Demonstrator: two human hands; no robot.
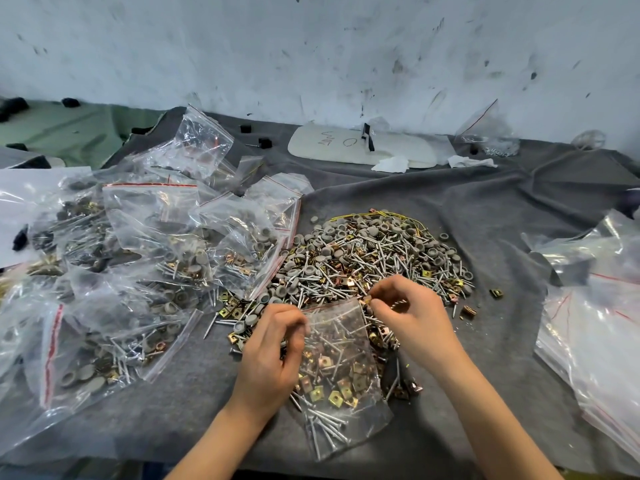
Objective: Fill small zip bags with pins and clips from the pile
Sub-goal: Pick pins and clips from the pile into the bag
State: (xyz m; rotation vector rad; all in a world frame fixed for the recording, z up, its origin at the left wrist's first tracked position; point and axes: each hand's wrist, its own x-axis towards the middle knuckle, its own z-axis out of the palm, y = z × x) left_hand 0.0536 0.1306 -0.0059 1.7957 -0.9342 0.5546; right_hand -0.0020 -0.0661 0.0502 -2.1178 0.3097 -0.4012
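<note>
Fingers (388, 289) of the right hand (412, 317) are curled, thumb and forefinger pinching one brass clip (367, 300) right at the mouth of the bag (341, 372). Left hand (273, 344): fingers bent, gripping the bag's mouth at its 9 o'clock corner; the red zip strip runs between the two hands. Watching the person from close by, one sees the bag lying with its mouth toward 12 o'clock and its bottom toward the table's near edge, already holding silver pins (325, 424) and square brass clips. Its mouth overlaps the 6 o'clock rim of the pile (374, 258), a broad heap of pins, brass and copper-toned clips and grey caps (372, 232), with yellow wire (398, 213) curving along the 12 o'clock rim. A few stray clips (468, 311) lie just off the pile at 4 o'clock. At 9 o'clock of the pile, touching its edge, sits a heap of full bags (149, 258), each with a red strip. At 3 o'clock, well apart, lies a stack of empty bags (595, 306). At 12 o'clock, near the wall (311, 46), a white board (346, 147) bears handwritten marks, with crumpled tissue (391, 164) beside it. Grey cloth (485, 209) underlies everything. The wall is white and scuffed with dark marks.
</note>
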